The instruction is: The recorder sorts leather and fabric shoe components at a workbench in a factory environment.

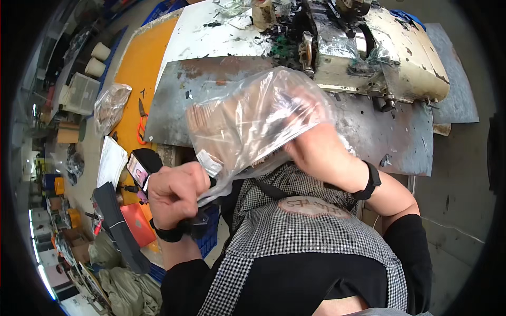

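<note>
A large clear plastic bag hangs in front of me above the metal plate, with a stack of thin brown pieces showing through it and a small white label near its lower left. My left hand is closed in a fist on the bag's gathered lower corner. My right hand lies under the plastic at the bag's right side. Glare and folds blur its fingers, so what it grips cannot be made out.
Behind the bag stands a worn cream machine over a grey metal plate. At left, orange-handled scissors, a second clear bag and a phone lie on or by the orange board. A dark folded bundle lies nearer me.
</note>
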`<state>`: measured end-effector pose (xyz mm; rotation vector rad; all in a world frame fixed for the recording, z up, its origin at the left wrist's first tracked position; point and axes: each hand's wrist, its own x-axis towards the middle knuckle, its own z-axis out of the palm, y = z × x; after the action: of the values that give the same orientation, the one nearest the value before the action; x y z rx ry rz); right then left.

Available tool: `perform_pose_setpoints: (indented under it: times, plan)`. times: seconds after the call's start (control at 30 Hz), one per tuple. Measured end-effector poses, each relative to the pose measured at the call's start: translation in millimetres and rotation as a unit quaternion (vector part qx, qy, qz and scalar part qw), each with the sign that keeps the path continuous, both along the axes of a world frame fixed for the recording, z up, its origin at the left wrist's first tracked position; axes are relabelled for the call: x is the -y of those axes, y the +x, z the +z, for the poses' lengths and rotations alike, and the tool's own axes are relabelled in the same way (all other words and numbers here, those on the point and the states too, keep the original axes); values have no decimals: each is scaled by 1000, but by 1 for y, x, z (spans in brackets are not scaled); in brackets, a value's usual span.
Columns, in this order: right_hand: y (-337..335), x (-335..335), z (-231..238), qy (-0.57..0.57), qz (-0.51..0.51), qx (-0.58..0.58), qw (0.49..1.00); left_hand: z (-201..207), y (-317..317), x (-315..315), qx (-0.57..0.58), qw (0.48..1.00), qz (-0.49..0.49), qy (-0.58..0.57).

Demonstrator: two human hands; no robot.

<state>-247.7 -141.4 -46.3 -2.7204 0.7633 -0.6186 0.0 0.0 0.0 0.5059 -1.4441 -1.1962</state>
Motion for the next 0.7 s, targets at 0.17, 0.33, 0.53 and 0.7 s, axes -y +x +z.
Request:
perform_pose_setpoints:
  times: [0.17, 0.33, 0.53, 0.7]
  plan:
    - [5, 4, 4, 6, -83, 74, 994, -25, -11, 12, 293, 781, 540, 115]
    - [-5, 10, -5, -40, -122, 62, 990, -71, -12, 11, 184, 847, 429, 254]
    - [-17, 19, 9, 59, -94, 31, 993, -74, -14, 22, 143, 847, 452, 239]
    - [-17, 20, 5, 203, -69, 82, 973, -65, 0, 26, 125, 880, 386, 247]
